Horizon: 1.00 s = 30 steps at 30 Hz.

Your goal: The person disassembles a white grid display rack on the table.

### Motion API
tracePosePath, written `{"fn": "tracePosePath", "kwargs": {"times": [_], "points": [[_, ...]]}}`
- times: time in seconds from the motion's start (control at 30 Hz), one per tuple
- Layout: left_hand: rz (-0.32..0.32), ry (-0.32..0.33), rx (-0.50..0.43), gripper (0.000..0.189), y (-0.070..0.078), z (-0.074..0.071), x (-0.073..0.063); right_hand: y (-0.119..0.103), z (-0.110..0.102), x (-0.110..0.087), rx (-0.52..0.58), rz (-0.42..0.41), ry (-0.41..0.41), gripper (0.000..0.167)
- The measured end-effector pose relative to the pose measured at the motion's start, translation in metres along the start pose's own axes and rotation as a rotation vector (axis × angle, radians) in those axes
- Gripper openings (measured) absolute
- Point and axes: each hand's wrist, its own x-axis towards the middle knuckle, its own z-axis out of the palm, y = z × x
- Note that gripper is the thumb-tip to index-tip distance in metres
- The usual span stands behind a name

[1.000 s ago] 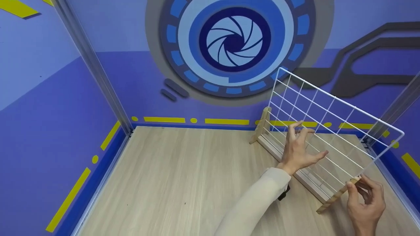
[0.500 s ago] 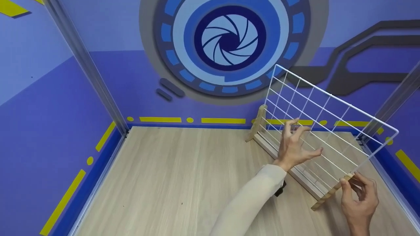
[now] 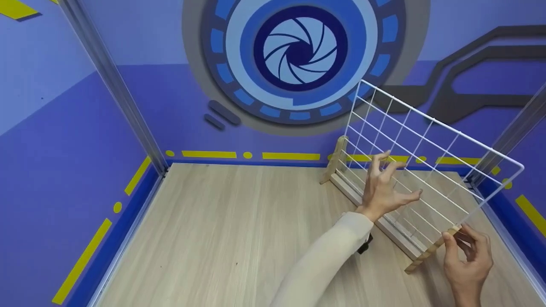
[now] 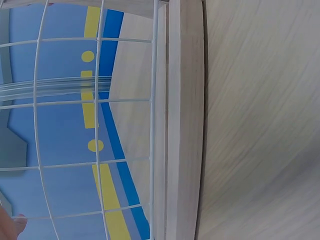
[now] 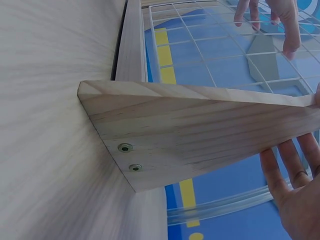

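Observation:
A white wire grid panel stands tilted in a wooden stand on the right of the table. My left hand is in front of the grid, fingers spread and fingertips at its wires. The right wrist view shows those left fingers against the mesh from the side. My right hand pinches the upper end of the stand's near wooden side piece, thumb on one side and fingers on the other. Two bolts show low on that side piece. The stand's long base rail lies along the grid's bottom edge.
The wood-grain tabletop extends to the left of the stand. Behind it rises a blue printed wall, with metal corner posts at its sides. The stand's far side piece is near the back wall.
Over the last half second the grid's top edge has shifted slightly up and right, and my left fingers with it. The stand and right hand hold their place; earlier the head view shifted slightly.

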Motion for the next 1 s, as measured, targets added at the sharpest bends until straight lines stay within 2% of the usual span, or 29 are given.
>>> {"fn": "tracePosePath", "kwargs": {"times": [0.27,0.6,0.8,1.0], "points": [[-0.025,-0.013,-0.086,0.071,0.005,-0.005,0.006,0.001,0.001,0.000,0.040,0.011,0.007,0.044],[-0.019,-0.006,-0.021,0.068,0.015,-0.005,0.012,-0.004,-0.001,0.001,0.005,0.021,0.020,0.043],[0.014,0.031,0.012,0.067,0.014,-0.006,0.017,-0.002,-0.001,0.001,0.029,0.011,0.010,0.044],[0.011,0.044,-0.040,0.069,0.014,-0.011,0.021,-0.001,0.000,0.000,0.018,0.016,-0.003,0.045]]}}
